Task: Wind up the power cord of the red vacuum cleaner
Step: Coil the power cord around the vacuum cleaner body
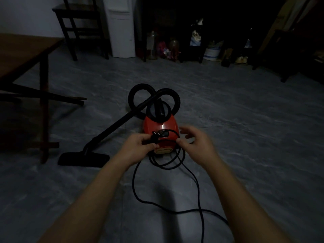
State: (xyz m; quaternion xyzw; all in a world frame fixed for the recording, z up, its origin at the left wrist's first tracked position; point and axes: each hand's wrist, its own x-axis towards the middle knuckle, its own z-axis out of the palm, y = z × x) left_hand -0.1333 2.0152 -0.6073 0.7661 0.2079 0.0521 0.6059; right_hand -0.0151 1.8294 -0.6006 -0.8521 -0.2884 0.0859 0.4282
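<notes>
Head view — table (26, 48) (left), hose (140, 85) looped behind vacuum (168, 125).

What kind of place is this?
Likely a room in a home: wooden table and chair at left, jars under dark furniture, a red vacuum cleaner on the floor.

Cord (198, 186) partly inside L hand (138, 146)

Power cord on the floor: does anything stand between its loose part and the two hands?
Nothing visible does. The loose power cord lies on the floor, free of other things, and the left hand grips its coil at the red vacuum cleaner.
</notes>
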